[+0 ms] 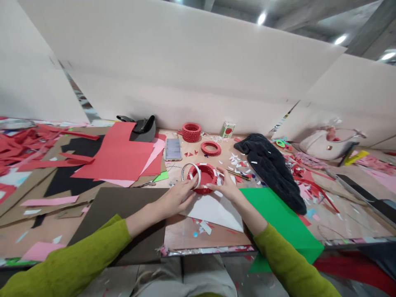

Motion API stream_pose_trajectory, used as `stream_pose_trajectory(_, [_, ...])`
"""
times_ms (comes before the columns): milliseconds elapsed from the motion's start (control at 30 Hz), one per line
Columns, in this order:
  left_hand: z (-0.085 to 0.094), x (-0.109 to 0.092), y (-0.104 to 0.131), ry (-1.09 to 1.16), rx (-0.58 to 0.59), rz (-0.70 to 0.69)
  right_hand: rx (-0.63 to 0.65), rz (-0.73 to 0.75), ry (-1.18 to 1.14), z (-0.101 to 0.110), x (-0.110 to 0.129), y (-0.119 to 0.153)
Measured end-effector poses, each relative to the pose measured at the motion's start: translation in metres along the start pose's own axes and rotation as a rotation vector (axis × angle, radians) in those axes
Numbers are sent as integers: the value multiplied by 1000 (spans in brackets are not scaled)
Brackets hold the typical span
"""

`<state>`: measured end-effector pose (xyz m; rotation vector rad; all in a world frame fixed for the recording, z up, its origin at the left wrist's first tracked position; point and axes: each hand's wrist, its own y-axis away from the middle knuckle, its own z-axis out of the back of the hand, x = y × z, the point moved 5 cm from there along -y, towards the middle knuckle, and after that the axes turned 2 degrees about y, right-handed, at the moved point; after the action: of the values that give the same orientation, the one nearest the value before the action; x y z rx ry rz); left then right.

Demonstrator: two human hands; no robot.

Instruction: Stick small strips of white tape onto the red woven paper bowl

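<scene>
A red woven-looking ring (204,190) with small white pieces around its top lies in front of me at the table's middle. My left hand (181,197) is closed on a thin white ring, which looks like a roll of tape (199,177), held upright at the red ring's left side. My right hand (228,188) grips the red ring's right edge, thumb at the near side and fingers toward the far side. Below both hands is a sheet of white paper (216,212). Farther back stand a taller red woven ring (191,133) and a flat red ring (210,149).
Left of the hands lie a dark sheet (123,210), red paper (114,152) and a phone (173,148). To the right are a green sheet (278,214), a dark cloth (275,169) and a pencil (239,175). White scraps are scattered about. A white panel (185,70) rises behind.
</scene>
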<state>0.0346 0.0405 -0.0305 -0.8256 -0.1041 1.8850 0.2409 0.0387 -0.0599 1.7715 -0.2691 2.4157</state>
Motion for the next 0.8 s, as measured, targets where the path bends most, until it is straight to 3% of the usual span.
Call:
stream_pose_trajectory(167, [2, 1, 0, 37, -26, 39, 88, -10, -118, -4, 1, -3])
stream_pose_trajectory(300, [13, 1, -3, 75, -115, 86, 90, -10, -66, 4, 8, -5])
stream_pose_trajectory(433, [29, 15, -5, 86, -260, 243, 143, 175, 167, 11, 30, -19])
stream_pose_trajectory(533, [35, 29, -3, 52, -270, 352, 178, 295, 270, 9, 46, -37])
stream_pose_trajectory(667, [26, 46, -2, 86, -229, 408, 248, 388, 317, -6, 57, -59])
stream_pose_trajectory(800, [10, 57, -3, 207, -290, 449, 343, 451, 332, -17, 66, -61])
